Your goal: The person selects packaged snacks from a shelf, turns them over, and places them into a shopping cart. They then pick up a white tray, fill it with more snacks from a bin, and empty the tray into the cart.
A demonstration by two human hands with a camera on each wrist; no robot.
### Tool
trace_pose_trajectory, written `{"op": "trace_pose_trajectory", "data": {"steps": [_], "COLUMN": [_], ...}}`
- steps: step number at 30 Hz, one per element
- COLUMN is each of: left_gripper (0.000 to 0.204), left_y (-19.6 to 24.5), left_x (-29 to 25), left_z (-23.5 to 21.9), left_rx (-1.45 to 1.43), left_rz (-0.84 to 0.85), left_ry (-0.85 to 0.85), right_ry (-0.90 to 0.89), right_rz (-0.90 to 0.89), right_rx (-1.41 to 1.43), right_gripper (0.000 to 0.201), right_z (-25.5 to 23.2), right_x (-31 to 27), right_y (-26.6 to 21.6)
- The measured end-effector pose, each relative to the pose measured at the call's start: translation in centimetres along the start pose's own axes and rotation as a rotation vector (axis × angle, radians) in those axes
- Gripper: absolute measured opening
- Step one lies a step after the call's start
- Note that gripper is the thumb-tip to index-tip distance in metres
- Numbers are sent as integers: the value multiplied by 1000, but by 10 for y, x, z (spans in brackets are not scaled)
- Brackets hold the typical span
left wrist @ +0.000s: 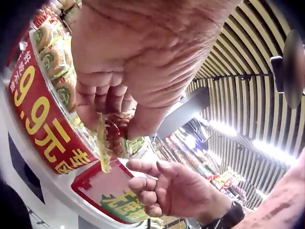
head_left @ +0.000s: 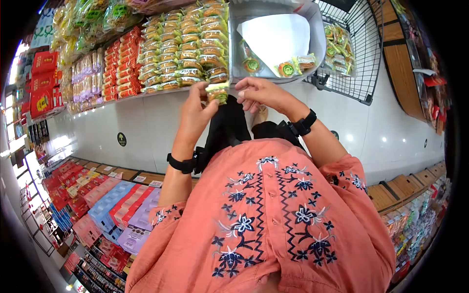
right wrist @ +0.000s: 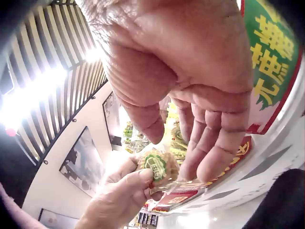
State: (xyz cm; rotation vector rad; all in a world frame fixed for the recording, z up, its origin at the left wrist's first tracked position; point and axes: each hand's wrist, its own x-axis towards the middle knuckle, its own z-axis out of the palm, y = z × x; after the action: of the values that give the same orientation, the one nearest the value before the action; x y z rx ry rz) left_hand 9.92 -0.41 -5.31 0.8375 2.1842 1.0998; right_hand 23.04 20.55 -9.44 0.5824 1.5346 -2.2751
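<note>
Shirt (head_left: 267,215) — packet (head_left: 218,94) in left hand (head_left: 196,108) — glossy floor (head_left: 161,122)

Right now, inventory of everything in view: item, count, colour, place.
wrapped pastry: one, green-printed clear wrapper, in left hand
wrapped pastry rows: many, yellow-green, display shelf
red snack packs: many, shelf, left of those rows
purple-white packs: many, farther left
red boxes: several, far left
tray: one, clear, beside pastry rows
paper sheet: one, white, in tray
loose packets: at least three, green-labelled, in tray
cart: one, dark wire, beyond tray
bagged packets: count unclear, green-yellow, in cart
9.9元 sign: one, red-yellow, display front
boxed goods: many, mixed colours, lower left
shirt: one, coral, embroidered
wristbands: two, black, wrists
left hand: one, pinching pastry
right hand: one, fingers relaxed
</note>
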Motion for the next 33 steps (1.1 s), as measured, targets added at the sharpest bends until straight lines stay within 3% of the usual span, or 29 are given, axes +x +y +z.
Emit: {"op": "trace_pose_trajectory", "data": {"steps": [6, 9, 13, 17, 26, 29, 33], "left_gripper": [36, 38, 39, 38, 36, 36, 34], "left_y": [14, 12, 13, 6, -22, -27, -28], "left_x": [8, 27, 49, 67, 90, 84, 85], "left_z": [9, 1, -15, -24, -22, -23, -20], "left_rx": [108, 326, 447, 528, 603, 624, 637], "left_rz": [177, 419, 516, 555, 652, 645, 669], "left_ry": [-46, 24, 22, 1, 71, 65, 129], "right_ry": [73, 166, 287, 513, 860, 818, 911], "right_rz": [-200, -252, -271, -444, -515, -453, -331], "right_rx": [-34, -106, -171, -533, -879, -779, -490], "right_gripper": [38, 35, 32, 29, 28, 26, 27], "right_z": [8, 15, 24, 26, 45, 42, 24], "right_x": [-1, 10, 30, 53, 66, 65, 41], "right_y": [-5, -6, -9, -2, 8, 3, -6]}}
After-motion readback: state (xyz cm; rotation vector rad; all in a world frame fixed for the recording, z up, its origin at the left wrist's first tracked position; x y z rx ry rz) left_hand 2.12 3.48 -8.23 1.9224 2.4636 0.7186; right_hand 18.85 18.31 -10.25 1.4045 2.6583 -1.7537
